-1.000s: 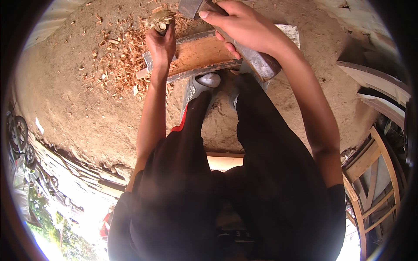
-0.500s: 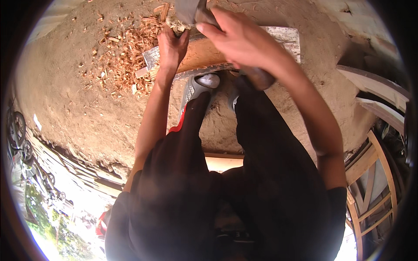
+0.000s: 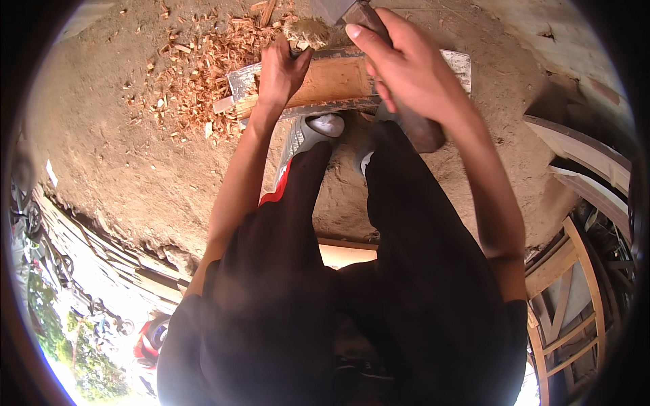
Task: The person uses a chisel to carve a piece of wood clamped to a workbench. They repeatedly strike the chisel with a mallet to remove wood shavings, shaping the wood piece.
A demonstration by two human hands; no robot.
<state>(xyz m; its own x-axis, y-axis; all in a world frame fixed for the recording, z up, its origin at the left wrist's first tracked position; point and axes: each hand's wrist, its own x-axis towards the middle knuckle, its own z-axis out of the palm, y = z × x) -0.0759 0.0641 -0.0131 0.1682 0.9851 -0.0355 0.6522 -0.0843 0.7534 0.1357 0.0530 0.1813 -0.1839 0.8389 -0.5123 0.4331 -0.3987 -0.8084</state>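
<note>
My left hand (image 3: 283,73) is closed around a chisel (image 3: 306,32) whose wooden handle has a frayed, straw-coloured top. The chisel stands over a curved wooden piece (image 3: 332,80), and its blade is hidden by my hand. This piece has a hollowed orange-brown middle and worn white paint at its ends. To the right, my right hand (image 3: 420,74) grips the thick dark handle of a hatchet-like tool (image 3: 425,132). Its broad grey metal head is partly cut off at the upper edge, just right of the chisel top and apart from it.
Wood chips (image 3: 203,74) lie heaped on the dirt floor (image 3: 169,183) left of the piece. My shoes (image 3: 308,132) are close to its near edge. Curved wooden parts (image 3: 582,145) and a slatted wooden frame (image 3: 569,304) stand at the right. Planks (image 3: 115,240) lie at the left.
The hatchet-like tool has moved right, from over the chisel's top to beside it, along with my right hand. My left hand and the chisel have shifted slightly right along the wood.
</note>
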